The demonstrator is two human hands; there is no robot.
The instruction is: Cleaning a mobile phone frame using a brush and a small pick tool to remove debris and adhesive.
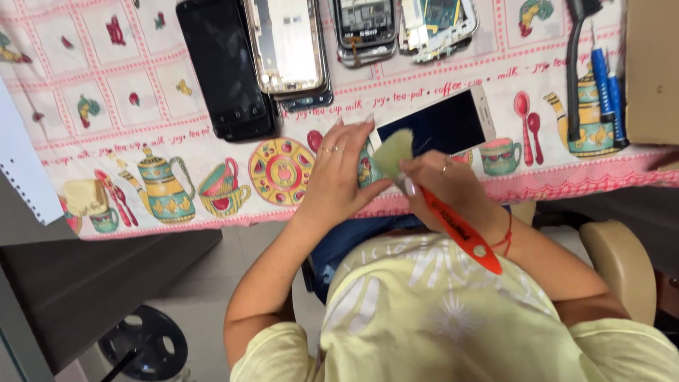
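Nearest the camera, the person's pale yellow shirt (453,318) filled the lower middle, with a beige chair back (622,269) at about four o'clock and a dark round stool base (145,343) on the floor at eight o'clock. Just beyond lay the table edge, covered by a pink-bordered cloth (141,141) printed with teapots, cups and spoons in yellow, green and red. A white spiral-bound pad (21,163) overhung the cloth at nine o'clock. The left hand (336,177) rested with its fingers bent and together against the left end of a white-framed phone (442,124), which lay tilted on the cloth at the centre, dark screen up. The right hand (449,187) was clenched around the red-orange handle of a brush (453,223); its pale green bristles touched the phone's near left corner, between the two hands, which sat close together. Farther off at eleven o'clock lay a black phone (223,67), and beside it at twelve a silver phone frame (290,46). Past those sat opened phone shells with bare circuit boards (403,28). At two o'clock a black-handled tool and blue-handled tools (608,85) lay side by side, next to a brown cardboard box (651,71) at the right edge.
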